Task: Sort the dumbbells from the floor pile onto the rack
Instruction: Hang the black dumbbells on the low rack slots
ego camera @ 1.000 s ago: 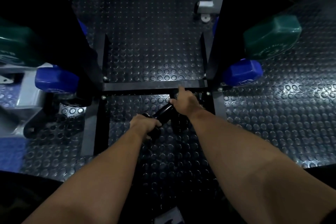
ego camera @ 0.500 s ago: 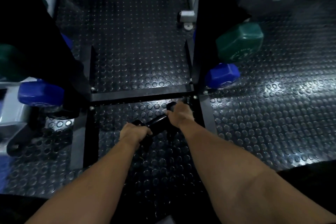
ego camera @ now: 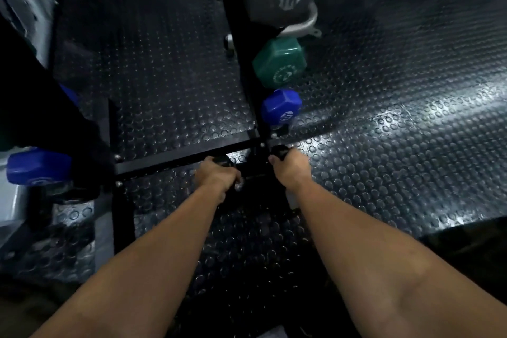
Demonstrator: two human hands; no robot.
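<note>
Since the earlier frame, left hand (ego camera: 219, 177) and right hand (ego camera: 289, 166), each curled round a black dumbbell (ego camera: 278, 151) end, reached the black steel rack (ego camera: 186, 162) base; dim light risks pinched fingers.

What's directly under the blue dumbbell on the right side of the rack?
Under the blue dumbbell only studded rubber floor and the rack base show; its support is hidden.

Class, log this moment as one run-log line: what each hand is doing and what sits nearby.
left hand: grips small black dumbbell | right hand: grips second black dumbbell | place: black steel rack base | nearby: blue hexagonal dumbbell
</note>
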